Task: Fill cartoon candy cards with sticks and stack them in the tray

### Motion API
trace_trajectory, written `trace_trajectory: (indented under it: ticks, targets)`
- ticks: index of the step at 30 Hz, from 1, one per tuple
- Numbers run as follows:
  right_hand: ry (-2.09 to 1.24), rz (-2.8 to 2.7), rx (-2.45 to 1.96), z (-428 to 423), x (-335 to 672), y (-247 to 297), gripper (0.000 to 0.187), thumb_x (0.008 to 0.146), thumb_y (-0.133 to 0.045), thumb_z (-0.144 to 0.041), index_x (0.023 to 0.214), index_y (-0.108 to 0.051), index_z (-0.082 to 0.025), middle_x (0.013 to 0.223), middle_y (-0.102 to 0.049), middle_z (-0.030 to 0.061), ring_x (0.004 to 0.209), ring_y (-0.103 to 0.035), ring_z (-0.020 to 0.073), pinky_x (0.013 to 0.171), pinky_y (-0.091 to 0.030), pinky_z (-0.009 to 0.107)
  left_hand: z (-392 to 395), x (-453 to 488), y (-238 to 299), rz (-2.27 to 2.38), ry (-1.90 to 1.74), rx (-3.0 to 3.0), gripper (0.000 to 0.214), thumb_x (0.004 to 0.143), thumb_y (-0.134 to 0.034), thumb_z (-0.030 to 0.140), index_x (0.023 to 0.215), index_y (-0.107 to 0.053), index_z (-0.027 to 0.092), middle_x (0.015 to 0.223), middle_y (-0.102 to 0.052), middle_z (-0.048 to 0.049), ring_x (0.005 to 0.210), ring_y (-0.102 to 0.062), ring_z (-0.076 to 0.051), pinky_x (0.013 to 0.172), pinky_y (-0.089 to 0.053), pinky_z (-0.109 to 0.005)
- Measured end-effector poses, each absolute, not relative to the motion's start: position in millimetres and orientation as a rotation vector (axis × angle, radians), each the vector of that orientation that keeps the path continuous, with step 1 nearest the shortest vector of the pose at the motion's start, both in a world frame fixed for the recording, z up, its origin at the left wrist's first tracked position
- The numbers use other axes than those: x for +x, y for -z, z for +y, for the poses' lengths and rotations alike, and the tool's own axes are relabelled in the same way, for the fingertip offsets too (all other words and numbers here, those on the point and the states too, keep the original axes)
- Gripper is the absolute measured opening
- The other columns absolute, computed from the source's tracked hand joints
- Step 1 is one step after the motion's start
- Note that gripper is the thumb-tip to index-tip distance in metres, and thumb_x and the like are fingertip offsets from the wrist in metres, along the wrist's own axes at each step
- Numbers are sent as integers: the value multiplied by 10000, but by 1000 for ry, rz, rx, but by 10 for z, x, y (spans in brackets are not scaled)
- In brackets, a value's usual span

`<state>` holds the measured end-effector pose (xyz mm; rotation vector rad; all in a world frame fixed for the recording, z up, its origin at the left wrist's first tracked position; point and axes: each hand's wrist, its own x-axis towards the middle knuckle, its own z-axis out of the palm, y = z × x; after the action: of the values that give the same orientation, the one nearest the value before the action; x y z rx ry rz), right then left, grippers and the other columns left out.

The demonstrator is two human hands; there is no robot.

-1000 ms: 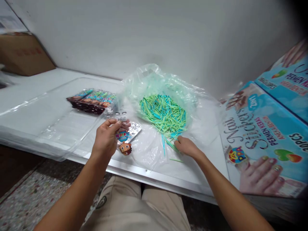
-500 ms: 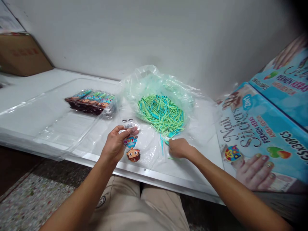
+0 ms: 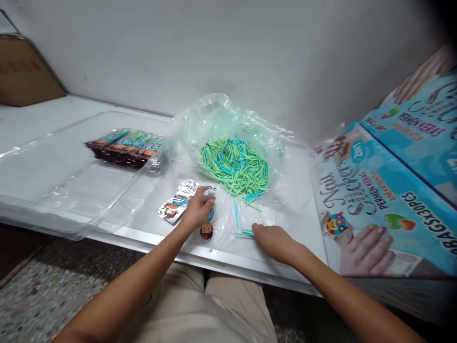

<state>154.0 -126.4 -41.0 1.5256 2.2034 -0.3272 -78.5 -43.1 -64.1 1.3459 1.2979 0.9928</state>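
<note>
My left hand [image 3: 197,211] pinches a small printed packet with a cartoon figure [image 3: 207,229], held just above the white table [image 3: 39,157]. A second flat packet [image 3: 175,204] lies to its left. My right hand [image 3: 273,239] rests on the plastic sheet near the table's front edge, its fingers closed on a few green and blue sticks [image 3: 244,233]. Behind both hands an open clear bag [image 3: 228,124] holds a heap of green and blue sticks [image 3: 233,166].
A row of filled packets [image 3: 126,148] lies inside a clear plastic sheet [image 3: 71,190] on the left. Blue printed cartons [image 3: 382,200] stand at the right. A brown cardboard box [image 3: 21,74] sits at the far left by the wall.
My left hand has lowered its packet toward the table, and a second packet now lies beside it. My right hand has drawn a few sticks away from the heap toward the front edge.
</note>
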Motion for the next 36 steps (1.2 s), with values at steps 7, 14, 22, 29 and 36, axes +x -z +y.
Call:
trace_trajectory:
  ticks: [7, 14, 22, 29, 36]
  targets:
    - [293, 2084, 1809, -955, 1730, 413, 281, 945, -261, -159, 1112, -461, -55, 974, -654, 212, 861, -655, 299, 658, -405, 340, -466, -793, 607, 1557, -780, 1806, 626, 823, -504, 264, 1403, -326, 111, 806, -653, -70, 732, -599, -222, 727, -460, -354]
    - [400, 1999, 1904, -562, 1734, 481, 294, 916, -353, -195, 1132, -501, -62, 1081, -650, 241, 949, -647, 308, 681, -416, 332, -517, -789, 647, 1474, -930, 1691, 614, 759, -601, 264, 1342, -436, 171, 1033, -667, -129, 961, -610, -291, 921, -413, -434]
    - [496, 2111, 1841, -762, 1782, 390, 245, 911, -367, -222, 1033, -535, -91, 964, -679, 204, 834, -649, 275, 636, -375, 311, -536, -770, 525, 1394, -1327, 1829, 527, 825, -579, 329, 1318, -479, 171, 1268, -553, -157, 1177, -493, -287, 1048, -322, -444]
    - [630, 2554, 1715, -1019, 1509, 169, 204, 941, -318, -190, 1033, -495, -145, 966, -654, 132, 864, -613, 218, 711, -384, 282, -547, -197, 241, 944, -1219, 1517, 425, 895, -488, 435, 1242, -569, 204, 1313, -563, -111, 1246, -487, -241, 1071, -331, -384]
    - [627, 2448, 2043, -893, 1326, 209, 267, 992, -267, -294, 1074, -481, -155, 934, -680, 110, 870, -635, 227, 675, -379, 270, -553, -47, 165, 869, -1278, 1292, 503, 927, -344, 539, 1187, -582, 179, 1197, -630, -118, 1115, -582, -223, 956, -422, -356]
